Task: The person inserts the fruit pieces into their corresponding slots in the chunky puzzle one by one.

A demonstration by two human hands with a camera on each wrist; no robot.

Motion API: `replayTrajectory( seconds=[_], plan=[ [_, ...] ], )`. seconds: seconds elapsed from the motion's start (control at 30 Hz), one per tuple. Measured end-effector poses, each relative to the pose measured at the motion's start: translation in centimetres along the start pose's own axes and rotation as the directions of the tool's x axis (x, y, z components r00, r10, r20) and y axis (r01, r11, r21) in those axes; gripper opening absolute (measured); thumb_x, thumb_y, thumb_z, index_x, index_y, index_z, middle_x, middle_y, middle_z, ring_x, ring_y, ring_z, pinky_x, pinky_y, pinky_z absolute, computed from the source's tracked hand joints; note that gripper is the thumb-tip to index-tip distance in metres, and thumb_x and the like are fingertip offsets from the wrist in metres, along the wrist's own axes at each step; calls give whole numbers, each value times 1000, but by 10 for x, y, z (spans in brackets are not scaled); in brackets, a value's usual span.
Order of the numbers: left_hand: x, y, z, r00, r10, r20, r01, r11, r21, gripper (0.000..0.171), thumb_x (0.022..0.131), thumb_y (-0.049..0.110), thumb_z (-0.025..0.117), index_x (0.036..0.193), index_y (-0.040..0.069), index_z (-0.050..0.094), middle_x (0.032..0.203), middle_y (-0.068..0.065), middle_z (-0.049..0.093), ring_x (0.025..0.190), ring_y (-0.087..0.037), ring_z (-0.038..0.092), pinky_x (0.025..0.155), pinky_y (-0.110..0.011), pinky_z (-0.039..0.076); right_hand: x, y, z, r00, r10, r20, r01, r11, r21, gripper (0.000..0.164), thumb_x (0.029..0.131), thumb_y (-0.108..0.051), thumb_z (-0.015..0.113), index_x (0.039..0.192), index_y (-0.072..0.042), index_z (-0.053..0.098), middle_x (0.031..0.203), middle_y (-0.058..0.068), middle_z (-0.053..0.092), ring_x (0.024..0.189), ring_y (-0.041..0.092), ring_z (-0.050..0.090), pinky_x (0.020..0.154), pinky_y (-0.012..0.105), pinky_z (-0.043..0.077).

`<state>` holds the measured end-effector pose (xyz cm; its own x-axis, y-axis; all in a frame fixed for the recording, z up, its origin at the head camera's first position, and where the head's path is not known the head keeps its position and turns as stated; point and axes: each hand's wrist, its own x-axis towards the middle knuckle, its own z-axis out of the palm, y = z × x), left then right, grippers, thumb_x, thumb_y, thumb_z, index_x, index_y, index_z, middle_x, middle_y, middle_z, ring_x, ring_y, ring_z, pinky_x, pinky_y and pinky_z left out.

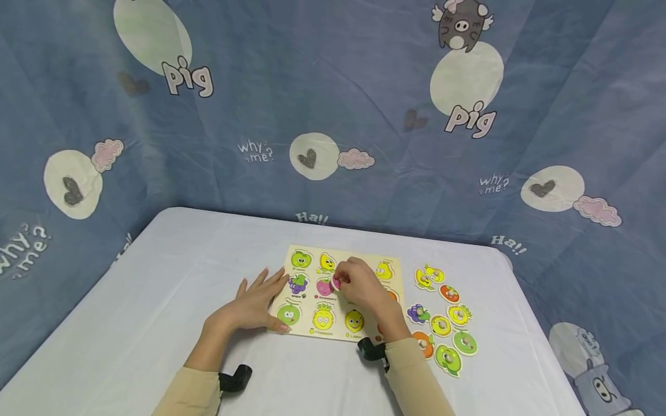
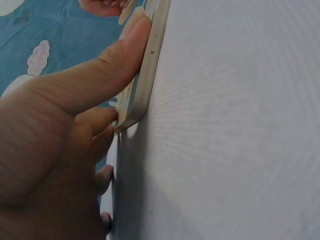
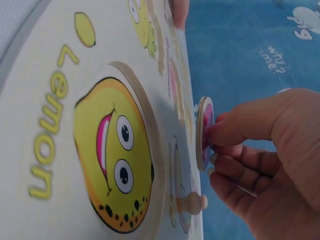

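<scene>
Okay, right hand (image 1: 362,287) first: thumb and fingers clamped together on a thin pink piece (image 3: 201,132), pinched from its face side. That grip presumably leaves the underside free to meet the board (image 1: 306,306). Knob, if it has one, hidden by the fingers. Piece hangs over the board's middle, just beside the printed strawberry (image 1: 325,287); contact with the board, can't tell.

Left hand (image 1: 255,306): fingers spread apart, gripping nothing. Thumb lies over the board's near edge, a fingertip at its left edge; probably braced so the board won't slide.

Board lies flat, mid-width on the white-covered counter (image 1: 208,254), toward the far edge. Right wrist view: one wooden knob (image 3: 190,203) stands up off it, beyond the printed lemon (image 3: 116,155).

Loose knobbed pieces, e.g. grape piece (image 1: 418,314) and green apple piece (image 1: 448,359), cluster between board and counter's right edge, likely there for right-hand reach. Blue curtain (image 1: 234,115) behind far edge.
</scene>
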<state>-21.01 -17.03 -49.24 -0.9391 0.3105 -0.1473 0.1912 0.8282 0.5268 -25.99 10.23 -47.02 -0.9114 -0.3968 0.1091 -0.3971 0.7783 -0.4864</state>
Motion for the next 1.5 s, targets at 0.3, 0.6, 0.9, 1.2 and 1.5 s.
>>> replayTrajectory(
  seconds=[0.3, 0.6, 0.9, 1.2, 1.5],
  plan=[
    [1, 0, -1, 1000, 2, 3, -2, 1000, 10, 129, 53, 62, 87, 157, 13, 29, 168, -5, 16, 155, -42, 3, 115, -74, -6, 1, -5, 5, 1000, -3, 7, 3, 1000, 18, 13, 84, -5, 67, 90, -17, 69, 84, -3, 55, 86, 14, 48, 73, 27, 43],
    [-1, 0, -2, 1000, 1, 9, -1, 1000, 5, 128, 54, 60, 88, 157, 12, 29, 168, -6, 16, 155, -42, 3, 116, -74, -6, 3, -8, 13, 1000, -14, 28, 13, 1000, 21, 15, 84, -4, 66, 90, -17, 68, 85, -4, 55, 80, 13, 50, 69, 23, 44],
    [-2, 0, -2, 1000, 13, 8, -13, 1000, 1, 128, 54, 62, 86, 157, 12, 29, 168, -7, 16, 155, -43, 4, 115, -75, -4, 4, -12, 16, 998, -53, 33, 53, 998, 22, 14, 84, -3, 66, 90, -16, 69, 85, -4, 54, 79, 13, 49, 69, 24, 43],
    [-5, 3, -3, 1000, 14, 8, -14, 1000, -9, 128, 55, 61, 87, 157, 11, 29, 168, -8, 17, 155, -43, 4, 115, -75, -4, 4, -16, 19, 997, -73, 37, 73, 997, 5, 17, 84, 1, 65, 90, -15, 70, 85, -4, 55, 79, 13, 48, 69, 23, 43],
    [-5, 4, -4, 1000, 8, 4, -8, 1000, -4, 127, 55, 61, 87, 157, 12, 29, 168, -8, 18, 155, -43, 5, 115, -75, -3, 5, -19, 21, 998, -58, 41, 58, 998, 0, 16, 86, -2, 64, 91, -16, 69, 86, -4, 55, 82, 13, 50, 71, 24, 43]
  ],
)
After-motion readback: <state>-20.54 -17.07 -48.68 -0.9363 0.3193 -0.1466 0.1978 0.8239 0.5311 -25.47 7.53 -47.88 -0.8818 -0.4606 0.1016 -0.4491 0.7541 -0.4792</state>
